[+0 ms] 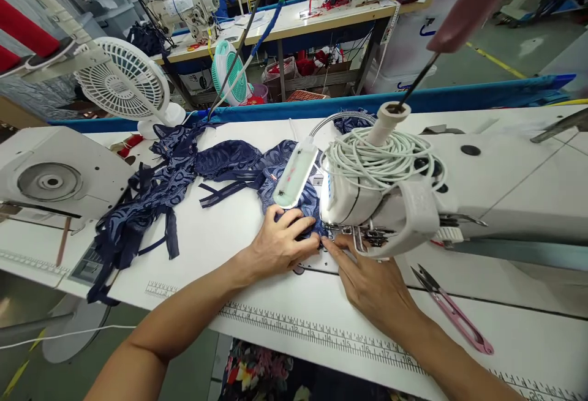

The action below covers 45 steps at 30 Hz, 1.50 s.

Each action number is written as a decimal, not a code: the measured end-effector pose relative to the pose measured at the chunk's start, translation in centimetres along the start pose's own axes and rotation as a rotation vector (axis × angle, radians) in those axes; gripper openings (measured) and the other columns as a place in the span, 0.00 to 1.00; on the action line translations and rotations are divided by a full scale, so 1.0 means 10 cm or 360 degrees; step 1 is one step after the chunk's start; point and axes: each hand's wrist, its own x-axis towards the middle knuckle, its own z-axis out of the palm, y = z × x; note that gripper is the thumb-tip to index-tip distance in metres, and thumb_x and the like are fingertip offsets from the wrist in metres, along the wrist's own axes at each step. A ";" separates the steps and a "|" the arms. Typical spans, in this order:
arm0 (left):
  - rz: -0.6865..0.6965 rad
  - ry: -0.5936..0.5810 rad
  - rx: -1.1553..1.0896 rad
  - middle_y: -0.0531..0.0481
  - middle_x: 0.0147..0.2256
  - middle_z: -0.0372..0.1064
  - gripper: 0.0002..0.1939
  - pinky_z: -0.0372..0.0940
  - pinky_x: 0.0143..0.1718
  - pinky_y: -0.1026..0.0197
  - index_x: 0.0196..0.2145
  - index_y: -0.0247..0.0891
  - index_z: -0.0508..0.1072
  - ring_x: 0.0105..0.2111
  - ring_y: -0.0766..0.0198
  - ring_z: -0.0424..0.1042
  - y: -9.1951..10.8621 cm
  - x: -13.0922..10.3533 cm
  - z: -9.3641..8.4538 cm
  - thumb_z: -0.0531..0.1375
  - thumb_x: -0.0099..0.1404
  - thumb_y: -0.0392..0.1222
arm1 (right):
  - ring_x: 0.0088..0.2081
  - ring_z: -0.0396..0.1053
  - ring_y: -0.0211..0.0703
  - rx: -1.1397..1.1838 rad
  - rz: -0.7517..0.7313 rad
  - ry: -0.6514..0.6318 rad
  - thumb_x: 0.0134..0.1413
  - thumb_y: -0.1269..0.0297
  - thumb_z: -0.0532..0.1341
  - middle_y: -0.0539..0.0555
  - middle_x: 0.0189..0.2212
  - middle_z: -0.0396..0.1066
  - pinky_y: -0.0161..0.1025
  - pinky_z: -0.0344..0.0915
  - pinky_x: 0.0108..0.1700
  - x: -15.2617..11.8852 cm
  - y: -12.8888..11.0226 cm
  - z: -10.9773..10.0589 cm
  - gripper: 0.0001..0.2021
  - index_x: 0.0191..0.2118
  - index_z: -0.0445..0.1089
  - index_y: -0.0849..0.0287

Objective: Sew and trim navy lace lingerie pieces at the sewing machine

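My left hand [287, 242] is closed on a navy patterned lace garment piece [271, 187], its bent fingers pressing the cloth to the machine bed just left of the needle area. My right hand [372, 281] is at the front of the sewing machine head [386, 211], its index fingertip at the cloth's near edge, close to the left fingertips. The machine head partly hides its other fingers. Over the cloth hangs a pale lamp strip [296, 174] on a flexible metal neck. Thread snips [452, 309] with pink handles lie right of my right hand.
More navy lace pieces with straps [156, 199] trail left across the white table. Coiled pale cord [381, 159] sits on the machine head. A white fan [124, 76] and another machine part [59, 168] stand at left. A printed ruler [312, 330] runs along the front edge.
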 end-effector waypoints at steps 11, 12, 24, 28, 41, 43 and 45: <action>0.0080 0.0043 -0.0105 0.52 0.29 0.67 0.12 0.57 0.60 0.48 0.42 0.37 0.73 0.33 0.64 0.65 0.02 0.00 0.08 0.53 0.71 0.46 | 0.34 0.69 0.45 0.0107 0.0139 0.0343 0.62 0.69 0.58 0.54 0.27 0.72 0.44 0.58 0.45 -0.01 0.00 -0.02 0.08 0.38 0.75 0.59; 0.0071 0.0057 -0.0114 0.52 0.29 0.66 0.11 0.58 0.59 0.50 0.41 0.37 0.73 0.33 0.64 0.65 0.02 0.00 0.10 0.54 0.70 0.45 | 0.34 0.70 0.45 0.0107 0.0148 0.0346 0.62 0.69 0.58 0.53 0.26 0.72 0.44 0.58 0.45 -0.01 -0.01 -0.01 0.08 0.38 0.75 0.58; 0.0010 0.0073 -0.0154 0.53 0.29 0.67 0.10 0.53 0.61 0.49 0.36 0.40 0.75 0.33 0.65 0.64 0.01 -0.03 0.19 0.54 0.69 0.35 | 0.29 0.69 0.39 -0.0071 -0.0011 0.0261 0.66 0.66 0.57 0.51 0.28 0.75 0.40 0.56 0.39 0.12 -0.04 -0.02 0.08 0.38 0.73 0.61; -0.0062 0.0034 -0.0243 0.53 0.29 0.68 0.10 0.52 0.61 0.48 0.35 0.39 0.75 0.34 0.65 0.65 0.00 -0.02 0.16 0.53 0.70 0.37 | 0.32 0.68 0.39 -0.0137 -0.0069 0.0206 0.67 0.68 0.55 0.54 0.33 0.75 0.40 0.55 0.38 0.11 -0.03 0.02 0.09 0.44 0.72 0.60; -0.0068 0.0029 -0.0307 0.53 0.30 0.69 0.09 0.50 0.62 0.49 0.38 0.39 0.74 0.35 0.65 0.65 0.01 -0.01 0.15 0.53 0.70 0.35 | 0.30 0.61 0.37 0.0638 -0.0232 -0.0479 0.68 0.66 0.50 0.49 0.28 0.64 0.37 0.57 0.37 0.03 -0.06 -0.35 0.12 0.31 0.60 0.57; -0.0084 0.0035 -0.0340 0.53 0.31 0.69 0.09 0.51 0.62 0.50 0.38 0.38 0.73 0.35 0.65 0.65 0.00 -0.01 0.15 0.53 0.70 0.36 | 0.29 0.62 0.37 0.0440 -0.0189 -0.0244 0.68 0.67 0.50 0.49 0.28 0.66 0.38 0.55 0.35 0.05 -0.05 -0.36 0.12 0.30 0.62 0.57; -0.0089 0.0032 -0.0347 0.53 0.31 0.70 0.08 0.51 0.62 0.50 0.37 0.38 0.74 0.35 0.65 0.66 0.00 0.00 0.15 0.54 0.70 0.37 | 0.32 0.65 0.38 0.0093 -0.0253 -0.0037 0.67 0.74 0.49 0.50 0.32 0.71 0.39 0.54 0.33 0.11 -0.03 -0.30 0.13 0.32 0.65 0.57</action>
